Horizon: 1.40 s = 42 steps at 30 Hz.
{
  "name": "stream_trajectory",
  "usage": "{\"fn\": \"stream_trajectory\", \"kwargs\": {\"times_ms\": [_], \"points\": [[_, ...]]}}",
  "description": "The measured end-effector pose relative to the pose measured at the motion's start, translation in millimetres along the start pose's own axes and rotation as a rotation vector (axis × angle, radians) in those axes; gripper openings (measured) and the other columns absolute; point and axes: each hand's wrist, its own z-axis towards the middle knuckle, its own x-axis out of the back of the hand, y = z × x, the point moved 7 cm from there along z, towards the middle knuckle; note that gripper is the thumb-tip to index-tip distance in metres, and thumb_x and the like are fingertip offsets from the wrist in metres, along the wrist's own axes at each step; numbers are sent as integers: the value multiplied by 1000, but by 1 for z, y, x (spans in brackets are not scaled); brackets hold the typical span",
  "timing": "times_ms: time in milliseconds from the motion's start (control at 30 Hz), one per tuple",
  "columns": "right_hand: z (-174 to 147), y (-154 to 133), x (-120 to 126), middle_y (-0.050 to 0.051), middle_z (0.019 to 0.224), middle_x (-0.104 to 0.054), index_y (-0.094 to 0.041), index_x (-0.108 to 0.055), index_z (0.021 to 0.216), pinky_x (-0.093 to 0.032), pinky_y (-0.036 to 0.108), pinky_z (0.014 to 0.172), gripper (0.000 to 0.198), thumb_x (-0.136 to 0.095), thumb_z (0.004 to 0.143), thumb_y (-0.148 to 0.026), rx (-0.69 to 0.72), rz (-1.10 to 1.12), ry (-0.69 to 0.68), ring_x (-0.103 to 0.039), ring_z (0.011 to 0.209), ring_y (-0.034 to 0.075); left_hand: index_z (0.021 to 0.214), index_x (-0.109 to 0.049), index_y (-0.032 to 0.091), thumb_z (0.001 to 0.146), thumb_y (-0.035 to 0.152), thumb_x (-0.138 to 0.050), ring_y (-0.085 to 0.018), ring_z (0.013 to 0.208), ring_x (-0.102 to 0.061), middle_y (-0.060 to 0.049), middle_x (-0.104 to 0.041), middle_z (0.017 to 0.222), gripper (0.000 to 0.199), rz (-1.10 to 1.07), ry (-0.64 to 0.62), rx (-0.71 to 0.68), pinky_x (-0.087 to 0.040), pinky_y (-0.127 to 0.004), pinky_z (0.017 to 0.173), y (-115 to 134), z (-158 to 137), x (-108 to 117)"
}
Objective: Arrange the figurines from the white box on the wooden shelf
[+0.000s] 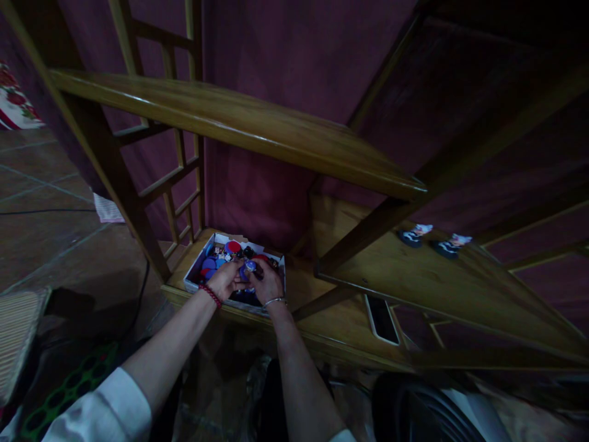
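My left hand [227, 280], with a red beaded bracelet at the wrist, and my right hand [269, 283], with a silver bangle, meet over an open white cardboard box [189, 283]. Between their closed fingers is a small blue-and-white figurine [250, 266]; its finer detail is too dark to make out. Inside the box lie blue discs [209, 263], a red disc [233, 247] and several small dark and pale pieces. The hands hide the front right part of the contents.
Two small figurines with dark bases [415, 235] [451, 245] stand on a wooden shelf [368, 264] at right. A phone [383, 319] lies on the lower shelf. An upper shelf board [239, 120] overhangs the box. A lattice side panel rises at left, and a black round object sits below right.
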Motion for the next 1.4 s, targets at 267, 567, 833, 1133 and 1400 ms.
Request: {"fn": "stream_trajectory", "kwargs": {"times_ms": [267,567,833,1133,1400], "points": [[-2,-6,3,2,83,-60,-24,-58,94,-45,28,70,25,-53,69,-27,-19,-111,60,-57,73,16,67,-49,15,82,19,-37,-10,42,-51,1,-51,46,19,-21,12,3,-48,-25,54,0,-1,0],[-2,-8,8,5,85,-57,-22,-56,95,-43,30,72,28,-52,69,-31,-46,-162,141,-54,76,18,67,-46,15,81,17,-41,-7,39,-45,5,-45,46,15,-84,16,-50,-46,-23,52,-1,1,-4],[-1,-5,11,4,82,-57,-20,-55,96,-44,30,72,29,-52,70,-31,-50,-184,178,-54,75,17,70,-47,15,81,18,-40,-9,44,-50,2,-50,51,13,-92,-17,-57,-46,-23,52,-3,3,-8],[-1,-5,12,4,84,-58,-19,-54,96,-44,30,73,30,-55,68,-30,-64,-202,185,-52,78,17,71,-46,15,80,17,-42,-8,45,-51,2,-51,54,11,-102,-28,-77,-47,-23,52,-3,0,-10],[-1,-4,12,3,82,-58,-20,-54,94,-44,29,71,30,-57,66,-31,-59,-175,191,-53,75,17,70,-47,15,80,18,-43,-9,46,-51,2,-51,53,12,-98,-26,-72,-47,-23,52,-2,-2,-11]]}}
